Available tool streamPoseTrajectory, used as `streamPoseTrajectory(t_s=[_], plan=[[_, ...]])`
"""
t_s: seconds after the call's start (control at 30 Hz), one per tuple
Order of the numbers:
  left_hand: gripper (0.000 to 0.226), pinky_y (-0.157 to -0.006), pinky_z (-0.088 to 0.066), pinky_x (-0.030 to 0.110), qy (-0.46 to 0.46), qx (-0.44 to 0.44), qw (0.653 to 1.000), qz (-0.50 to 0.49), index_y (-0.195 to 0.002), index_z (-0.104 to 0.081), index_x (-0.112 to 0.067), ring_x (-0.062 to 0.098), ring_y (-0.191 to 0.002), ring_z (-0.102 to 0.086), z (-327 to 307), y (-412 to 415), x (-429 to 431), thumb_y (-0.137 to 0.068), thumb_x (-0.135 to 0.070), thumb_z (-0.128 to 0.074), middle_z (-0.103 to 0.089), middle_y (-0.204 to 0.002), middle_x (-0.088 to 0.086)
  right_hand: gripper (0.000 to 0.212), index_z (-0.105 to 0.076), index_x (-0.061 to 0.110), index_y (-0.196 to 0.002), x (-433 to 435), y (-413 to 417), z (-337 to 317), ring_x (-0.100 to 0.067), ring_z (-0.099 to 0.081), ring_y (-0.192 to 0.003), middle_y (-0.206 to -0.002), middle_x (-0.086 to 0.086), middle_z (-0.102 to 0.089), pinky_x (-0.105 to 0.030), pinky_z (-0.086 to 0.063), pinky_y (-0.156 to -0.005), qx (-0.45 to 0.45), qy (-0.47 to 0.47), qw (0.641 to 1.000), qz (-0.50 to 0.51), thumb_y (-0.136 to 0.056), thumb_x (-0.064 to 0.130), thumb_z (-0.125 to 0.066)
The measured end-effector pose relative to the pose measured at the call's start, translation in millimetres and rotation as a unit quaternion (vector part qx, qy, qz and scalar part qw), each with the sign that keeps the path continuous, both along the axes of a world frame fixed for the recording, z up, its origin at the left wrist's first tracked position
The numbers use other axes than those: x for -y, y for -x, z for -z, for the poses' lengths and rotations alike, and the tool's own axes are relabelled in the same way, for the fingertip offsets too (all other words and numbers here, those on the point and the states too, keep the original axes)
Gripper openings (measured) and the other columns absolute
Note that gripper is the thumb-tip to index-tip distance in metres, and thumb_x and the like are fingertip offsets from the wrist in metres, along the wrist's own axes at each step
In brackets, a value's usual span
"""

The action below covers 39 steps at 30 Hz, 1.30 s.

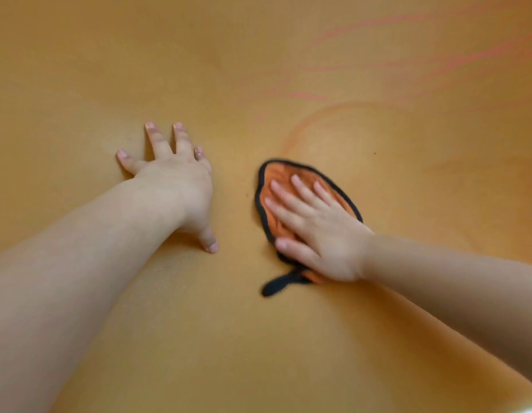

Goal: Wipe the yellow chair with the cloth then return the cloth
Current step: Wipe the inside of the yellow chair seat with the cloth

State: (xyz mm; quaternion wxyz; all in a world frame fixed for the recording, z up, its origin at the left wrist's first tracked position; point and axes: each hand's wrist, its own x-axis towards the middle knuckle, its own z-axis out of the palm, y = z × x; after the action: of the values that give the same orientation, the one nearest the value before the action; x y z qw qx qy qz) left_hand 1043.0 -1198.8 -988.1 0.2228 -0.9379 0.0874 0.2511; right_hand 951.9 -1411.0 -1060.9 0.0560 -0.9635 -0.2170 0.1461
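The yellow chair (259,70) fills the whole view as a smooth orange-yellow surface. An orange cloth (276,180) with a black hem and a black loop lies flat on it, right of centre. My right hand (315,231) presses flat on the cloth, fingers spread and pointing up-left. My left hand (175,180) rests on the bare chair surface to the left of the cloth, fingers apart, holding nothing. The two hands are a short gap apart.
Faint pink streaks (378,64) mark the chair at the upper right. A curved smear (312,120) runs above the cloth. A sliver of pale edge (527,408) shows at the bottom right corner.
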Motion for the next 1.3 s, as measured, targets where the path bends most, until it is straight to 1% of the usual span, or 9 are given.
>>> streamPoseTrajectory(t_s=[0.1,0.23,0.37,0.53,0.7,0.83,0.97,1.13,1.3], plan=[[0.166,-0.104,-0.018,0.079,0.004,-0.012,1.000,-0.006,-0.153,0.018,-0.015,0.057,-0.140,0.024,0.0,-1.1,0.0,-0.038,-0.076,-0.084,0.037,-0.154,0.020,0.084,0.028,0.039,-0.154,47.7,26.0,-5.6,-0.018,0.035,-0.149,-0.163,0.008,0.034,-0.043,0.017,-0.124,-0.033,0.077,0.996,-0.030,-0.087,0.083,0.002],[0.165,-0.104,-0.018,0.080,0.005,-0.020,1.000,-0.008,-0.153,0.019,-0.014,0.059,-0.139,0.025,-0.3,-2.1,0.8,-0.039,-0.075,-0.084,0.037,-0.153,0.022,0.112,0.014,0.022,-0.161,105.3,-32.9,-11.6,-0.039,0.018,-0.153,-0.167,-0.019,0.018,-0.056,0.009,-0.123,0.072,0.143,0.949,0.272,-0.073,0.092,0.006],[0.166,-0.104,-0.019,0.080,0.004,-0.018,1.000,-0.006,-0.154,0.017,-0.012,0.059,-0.139,0.023,-1.0,-1.4,0.3,-0.038,-0.075,-0.084,0.035,-0.154,0.023,0.095,0.007,0.014,-0.162,64.5,-96.1,-9.3,-0.042,0.019,-0.153,-0.166,-0.020,0.019,-0.063,0.010,-0.121,0.117,0.042,0.896,0.427,-0.093,0.077,-0.014],[0.166,-0.105,-0.018,0.078,0.008,-0.010,1.000,-0.001,-0.154,0.016,-0.013,0.056,-0.141,0.023,1.3,-0.8,-2.4,-0.037,-0.076,-0.084,0.035,-0.155,0.020,0.086,0.002,0.028,-0.162,-8.7,-51.8,2.4,-0.033,0.019,-0.154,-0.169,0.001,0.016,-0.058,0.008,-0.123,0.056,0.009,0.992,0.112,-0.091,0.075,-0.009],[0.163,-0.106,-0.018,0.077,0.013,-0.003,1.000,0.009,-0.155,0.014,-0.015,0.055,-0.141,0.023,2.6,-0.3,-5.0,-0.039,-0.078,-0.082,0.033,-0.157,0.018,0.083,0.015,0.037,-0.159,23.8,21.2,-7.6,-0.017,0.031,-0.151,-0.165,0.012,0.027,-0.039,0.021,-0.121,-0.028,0.053,0.987,-0.150,-0.091,0.079,-0.008],[0.162,-0.107,-0.018,0.077,0.013,0.000,1.000,0.016,-0.155,0.013,-0.016,0.054,-0.142,0.022,0.1,2.1,-4.3,-0.040,-0.077,-0.083,0.032,-0.158,0.016,0.112,0.014,0.030,-0.160,84.9,-28.2,-12.8,-0.037,0.020,-0.153,-0.165,-0.010,0.026,-0.050,0.011,-0.123,0.054,0.153,0.975,0.153,-0.069,0.095,0.011],[0.161,-0.107,-0.019,0.076,0.009,0.003,1.000,0.016,-0.156,0.012,-0.017,0.053,-0.143,0.021,-3.2,3.0,-3.9,-0.040,-0.077,-0.082,0.030,-0.158,0.016,0.099,0.008,0.021,-0.162,56.1,-78.2,-8.7,-0.041,0.020,-0.152,-0.167,-0.013,0.021,-0.059,0.011,-0.121,0.077,0.058,0.928,0.361,-0.087,0.084,-0.010],[0.158,-0.109,-0.026,0.070,0.008,0.019,0.999,0.047,-0.157,0.008,-0.020,0.050,-0.146,0.016,-4.9,2.7,-12.4,-0.041,-0.082,-0.078,0.026,-0.161,0.012,0.091,0.004,0.031,-0.162,-19.3,-22.7,-4.0,-0.031,0.022,-0.153,-0.168,0.008,0.017,-0.054,0.013,-0.123,0.010,0.015,0.997,0.076,-0.086,0.081,-0.007],[0.141,-0.106,-0.032,0.069,-0.019,0.051,0.996,0.070,-0.156,-0.013,-0.030,0.035,-0.146,-0.009,-15.5,7.4,-27.4,-0.042,-0.080,-0.079,0.005,-0.164,0.003,0.076,0.010,0.043,-0.159,0.7,63.9,-21.4,-0.016,0.031,-0.151,-0.165,0.017,0.024,-0.040,0.020,-0.122,-0.091,0.010,0.978,-0.187,-0.094,0.077,-0.009]])
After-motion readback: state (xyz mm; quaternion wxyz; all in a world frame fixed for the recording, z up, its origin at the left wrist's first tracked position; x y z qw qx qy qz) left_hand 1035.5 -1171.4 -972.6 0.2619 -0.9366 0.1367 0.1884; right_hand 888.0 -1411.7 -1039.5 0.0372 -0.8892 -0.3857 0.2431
